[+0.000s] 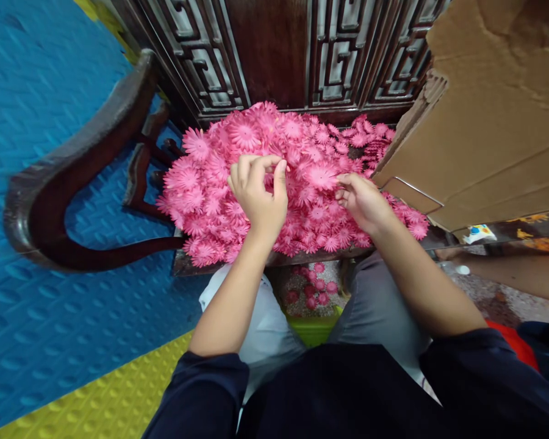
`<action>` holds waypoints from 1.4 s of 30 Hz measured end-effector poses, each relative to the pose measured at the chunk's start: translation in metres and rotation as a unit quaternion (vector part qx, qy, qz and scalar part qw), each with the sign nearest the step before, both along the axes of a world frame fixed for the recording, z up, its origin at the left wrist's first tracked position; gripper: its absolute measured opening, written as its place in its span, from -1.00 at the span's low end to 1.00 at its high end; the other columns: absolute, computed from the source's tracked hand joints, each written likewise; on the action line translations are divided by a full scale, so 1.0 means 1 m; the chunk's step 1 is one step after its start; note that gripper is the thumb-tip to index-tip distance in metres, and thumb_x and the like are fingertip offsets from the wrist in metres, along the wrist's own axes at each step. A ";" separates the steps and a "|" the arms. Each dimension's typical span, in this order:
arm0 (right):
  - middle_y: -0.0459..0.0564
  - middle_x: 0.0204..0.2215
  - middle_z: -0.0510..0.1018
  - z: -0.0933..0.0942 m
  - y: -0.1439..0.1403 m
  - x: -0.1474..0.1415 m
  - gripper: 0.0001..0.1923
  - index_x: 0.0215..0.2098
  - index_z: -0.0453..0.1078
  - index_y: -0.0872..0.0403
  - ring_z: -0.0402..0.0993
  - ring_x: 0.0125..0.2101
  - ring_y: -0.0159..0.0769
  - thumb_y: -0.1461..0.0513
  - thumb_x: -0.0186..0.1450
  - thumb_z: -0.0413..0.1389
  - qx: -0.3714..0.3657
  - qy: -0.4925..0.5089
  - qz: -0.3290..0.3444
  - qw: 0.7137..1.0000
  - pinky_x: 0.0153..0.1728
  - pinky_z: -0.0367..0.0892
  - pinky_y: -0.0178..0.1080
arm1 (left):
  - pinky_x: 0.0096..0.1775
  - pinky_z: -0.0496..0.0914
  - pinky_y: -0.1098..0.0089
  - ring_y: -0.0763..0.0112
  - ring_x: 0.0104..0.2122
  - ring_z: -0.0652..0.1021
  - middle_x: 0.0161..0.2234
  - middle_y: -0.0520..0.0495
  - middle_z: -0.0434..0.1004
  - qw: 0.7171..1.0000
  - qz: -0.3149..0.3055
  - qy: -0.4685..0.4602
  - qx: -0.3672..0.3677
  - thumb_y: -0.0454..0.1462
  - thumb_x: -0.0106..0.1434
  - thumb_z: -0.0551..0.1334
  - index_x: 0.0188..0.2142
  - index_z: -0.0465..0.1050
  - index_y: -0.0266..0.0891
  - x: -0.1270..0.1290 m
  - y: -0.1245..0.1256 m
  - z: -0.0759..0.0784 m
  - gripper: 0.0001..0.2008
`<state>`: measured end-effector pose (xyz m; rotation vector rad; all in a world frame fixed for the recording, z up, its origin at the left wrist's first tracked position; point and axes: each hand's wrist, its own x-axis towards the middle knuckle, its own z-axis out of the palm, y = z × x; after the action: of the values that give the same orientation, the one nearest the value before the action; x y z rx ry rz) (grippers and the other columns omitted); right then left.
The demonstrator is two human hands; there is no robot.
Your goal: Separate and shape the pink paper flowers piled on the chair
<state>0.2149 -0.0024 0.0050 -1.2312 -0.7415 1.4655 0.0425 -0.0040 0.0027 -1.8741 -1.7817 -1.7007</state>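
Observation:
A big heap of pink fabric flowers [201, 183] covers the seat of a dark carved wooden chair [73, 152]. My left hand [258, 195] hovers over the middle of the heap with its fingertips pinched on a pink flower. My right hand [363, 201] rests on the heap a little to the right, thumb and fingers closed on the edge of another pink flower [322, 177]. Both forearms reach forward from dark blue sleeves.
A large cardboard box [485, 122] leans in at the right, touching the heap. Several pink flowers [315, 289] lie on the floor between my knees, above a green container [313, 329]. Blue foam mat [36, 91] and yellow mat [119, 396] lie left. Another person's arm [507, 274] shows at right.

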 end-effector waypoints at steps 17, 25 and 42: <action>-0.19 -0.60 0.35 -0.003 0.000 0.002 -0.95 -0.52 0.39 0.06 0.18 -0.59 -0.55 0.23 0.06 0.13 0.090 -0.066 -0.018 0.994 -0.52 0.10 -0.38 | -0.06 0.16 0.13 0.19 -0.17 0.34 -0.26 -0.10 0.42 0.998 0.026 0.054 -0.034 -0.02 0.17 0.19 -0.35 0.53 -0.06 0.005 -0.007 0.003 -0.76; -0.17 -0.49 0.47 0.003 -0.009 -0.006 -0.95 -0.51 0.45 0.01 0.34 -0.42 -0.47 0.20 0.06 0.21 0.229 -0.133 0.051 0.963 -0.26 0.27 -0.29 | -0.16 0.16 0.22 0.28 -0.29 0.36 -0.41 -0.02 0.39 0.991 -0.101 0.090 -0.004 0.05 0.10 0.22 -0.45 0.52 -0.04 0.018 -0.009 -0.005 -0.73; -0.10 -0.43 0.38 0.014 -0.005 0.012 -0.88 -0.51 0.48 -0.01 0.33 -0.30 -0.39 0.12 0.07 0.24 0.316 -0.207 0.141 0.915 -0.18 0.25 -0.23 | -0.21 0.33 0.29 0.38 -0.31 0.42 -0.39 -0.02 0.40 0.979 -0.204 0.009 -0.015 -0.06 0.14 0.25 -0.46 0.47 -0.16 0.024 -0.017 0.002 -0.77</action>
<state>0.2272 -0.0078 0.0191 -0.9457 -1.5949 1.0410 0.0669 -0.0214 0.0044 -2.3902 -1.4979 -1.7672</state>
